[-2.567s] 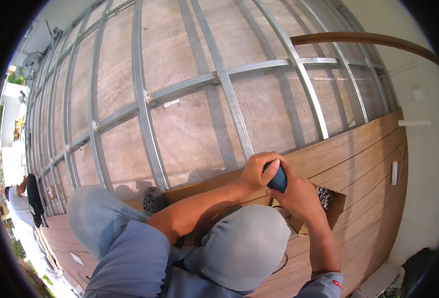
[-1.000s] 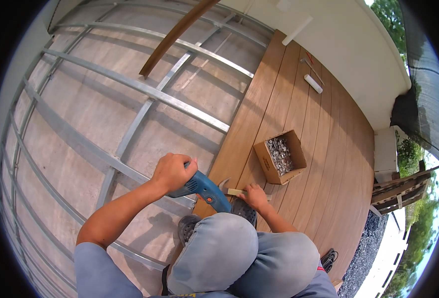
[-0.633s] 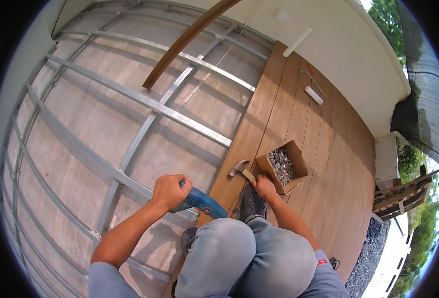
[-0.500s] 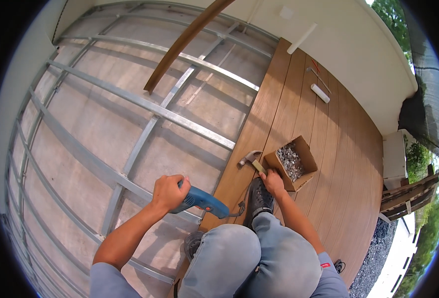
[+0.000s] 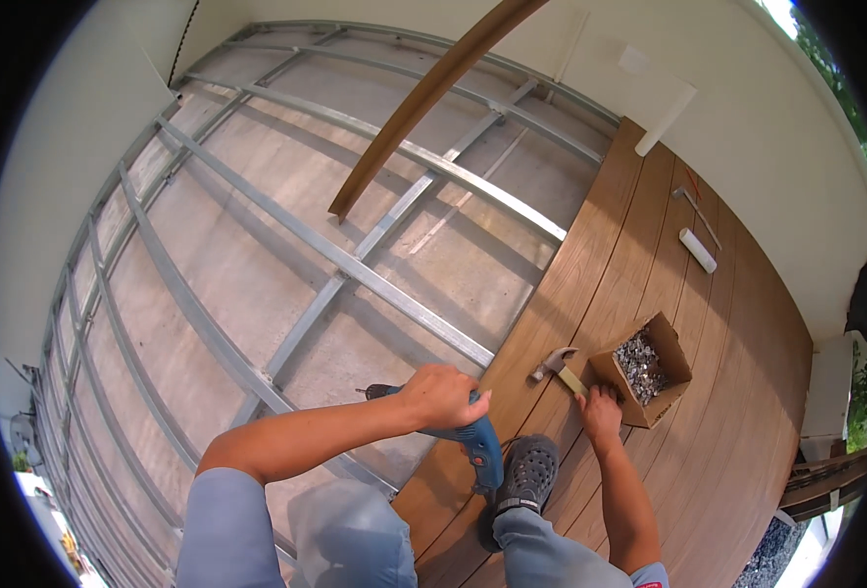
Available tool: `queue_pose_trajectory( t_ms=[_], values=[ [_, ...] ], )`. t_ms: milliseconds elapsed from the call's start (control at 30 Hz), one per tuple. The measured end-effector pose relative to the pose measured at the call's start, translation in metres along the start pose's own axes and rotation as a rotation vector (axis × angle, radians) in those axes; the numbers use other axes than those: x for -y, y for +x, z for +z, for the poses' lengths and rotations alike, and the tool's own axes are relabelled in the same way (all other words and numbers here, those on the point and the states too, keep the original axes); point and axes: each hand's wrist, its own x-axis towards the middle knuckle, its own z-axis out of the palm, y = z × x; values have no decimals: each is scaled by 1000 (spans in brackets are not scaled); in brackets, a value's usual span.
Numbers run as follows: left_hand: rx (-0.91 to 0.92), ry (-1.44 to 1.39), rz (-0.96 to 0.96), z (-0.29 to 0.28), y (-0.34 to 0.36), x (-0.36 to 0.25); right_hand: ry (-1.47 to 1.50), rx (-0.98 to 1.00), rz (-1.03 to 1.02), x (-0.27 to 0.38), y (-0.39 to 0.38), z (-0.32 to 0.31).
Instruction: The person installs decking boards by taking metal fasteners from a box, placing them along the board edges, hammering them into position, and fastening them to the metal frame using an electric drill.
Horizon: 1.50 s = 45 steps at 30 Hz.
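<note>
A blue power drill is in my left hand, its fingers wrapped round the tool's body. The drill's chuck and bit point left over the metal frame, and its rear end hangs just above my shoe. My right hand is closed round the handle end of a claw hammer. The hammer's metal head rests on the brown deck boards, close to the bare frame. Touching or right beside my right hand stands an open cardboard box holding many small metal clips or fasteners.
Galvanised metal joists form a grid over a concrete floor on the left. One long brown board slants across it. Brown decking covers the right side, bearing a white roll and a thin long-handled tool near the wall.
My left hand has swung the drill rightward, bringing its rear end beside my shoe. The view has turned, so everything sits further right. My right hand stays on the hammer.
</note>
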Motion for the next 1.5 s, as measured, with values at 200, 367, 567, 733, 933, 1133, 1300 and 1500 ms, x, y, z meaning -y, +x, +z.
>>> queue_pose_trajectory(
  t_ms=[200,367,567,733,933,1133,1300,1500],
  values=[
    [113,-30,-30,12,42,-20,258,-343,-184,-4,5,-73],
    [147,-181,-174,56,48,-37,354,-168,190,-110,51,-81],
    [186,-331,-403,83,7,-26,118,334,52,-138,58,-23],
    [173,-284,-511,108,-2,5,237,306,128,-141,50,-41],
    [151,-295,-603,82,-19,22,224,113,208,-130,74,-30],
    [159,-281,-567,100,-14,27,341,-10,354,-145,62,-46],
    [194,-232,-555,102,-4,14,280,78,310,-153,61,-40],
    [148,-140,-490,99,7,-2,209,-234,260,-175,85,-28]
  ],
)
